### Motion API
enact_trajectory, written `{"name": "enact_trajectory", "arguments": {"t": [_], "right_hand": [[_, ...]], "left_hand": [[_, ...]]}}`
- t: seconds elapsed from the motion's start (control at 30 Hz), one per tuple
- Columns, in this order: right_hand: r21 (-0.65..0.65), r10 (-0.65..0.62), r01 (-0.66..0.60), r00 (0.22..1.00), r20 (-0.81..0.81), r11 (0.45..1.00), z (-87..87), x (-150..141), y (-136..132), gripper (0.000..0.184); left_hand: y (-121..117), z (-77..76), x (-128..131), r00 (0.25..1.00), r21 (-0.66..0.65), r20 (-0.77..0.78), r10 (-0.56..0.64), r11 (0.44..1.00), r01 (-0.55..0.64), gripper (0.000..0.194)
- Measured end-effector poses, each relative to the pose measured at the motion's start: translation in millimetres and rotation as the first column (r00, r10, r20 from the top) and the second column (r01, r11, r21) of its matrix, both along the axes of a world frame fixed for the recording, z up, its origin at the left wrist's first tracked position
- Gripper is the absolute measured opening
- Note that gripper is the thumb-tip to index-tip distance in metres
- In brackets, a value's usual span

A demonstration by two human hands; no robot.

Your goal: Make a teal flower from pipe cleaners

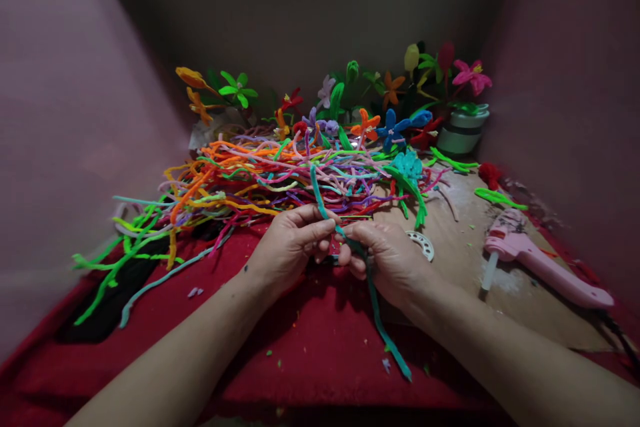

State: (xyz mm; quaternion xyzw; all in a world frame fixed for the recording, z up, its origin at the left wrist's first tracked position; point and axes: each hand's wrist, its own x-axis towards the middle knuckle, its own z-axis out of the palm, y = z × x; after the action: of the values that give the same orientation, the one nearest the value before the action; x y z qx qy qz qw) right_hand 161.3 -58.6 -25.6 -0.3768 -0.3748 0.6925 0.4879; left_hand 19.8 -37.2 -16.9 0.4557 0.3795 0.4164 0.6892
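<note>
"Holding what, in the head view?"

"A single teal pipe cleaner [320, 195], in both hands, above the front of the red cloth [310, 347]."

"State of the fingers?"

"Left hand [290, 240]: thumb and forefinger pinched on the strand below its upper end, which stuck up free; remaining fingers curled. Right hand [387, 257]: thumb and fingers closed on the same strand, just beside the left fingertips. The lower length ran out beneath the right hand and slanted down to the right. Whether its tip touched the cloth, I could not tell."

"Beyond the hands?"

"A heap of loose pipe cleaners [280, 173], mixed colours, spread mostly to the left. At its left end, green strands lay across a black item [95, 320], not identified. At its right end, a teal flower [407, 165] with green leaves."

"Right side?"

"Brown cardboard [457, 240], with a pink glue gun [545, 263] lying on it, a pale stick [490, 272] protruding. Near the right hand, a white curved piece with holes [425, 247], partly hidden by that hand. A red flower [490, 175] lay farther back."

"Rear?"

"A row of fuzzy flowers, including a blue flower [393, 128]. At the right, a banded pot [463, 137], with a pink flower [473, 77] above it."
</note>
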Motion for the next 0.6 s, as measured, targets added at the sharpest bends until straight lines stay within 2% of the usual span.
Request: {"name": "enact_trajectory", "arguments": {"t": [0.17,0.47,0.6], "right_hand": [[-0.007,-0.014,0.014,1.000,0.008,1.000,-0.2,-0.5,-1.3,0.020],[-0.016,-0.094,0.093,0.995,-0.033,0.996,4.0,-1.7,-1.6,0.014],[0.001,-0.057,0.058,0.997,-0.060,0.998,6.4,0.5,-2.0,0.014]], "left_hand": [[0.3,-0.7,-0.6,1.000,0.005,-0.021,-0.015,1.000,0.015,0.013],[-1.1,3.7,-0.8,0.999,0.020,-0.010,0.045,0.999,-0.045,0.012],[-0.8,6.3,-1.1,0.995,0.037,-0.007,0.096,0.995,-0.095,0.012]]}}
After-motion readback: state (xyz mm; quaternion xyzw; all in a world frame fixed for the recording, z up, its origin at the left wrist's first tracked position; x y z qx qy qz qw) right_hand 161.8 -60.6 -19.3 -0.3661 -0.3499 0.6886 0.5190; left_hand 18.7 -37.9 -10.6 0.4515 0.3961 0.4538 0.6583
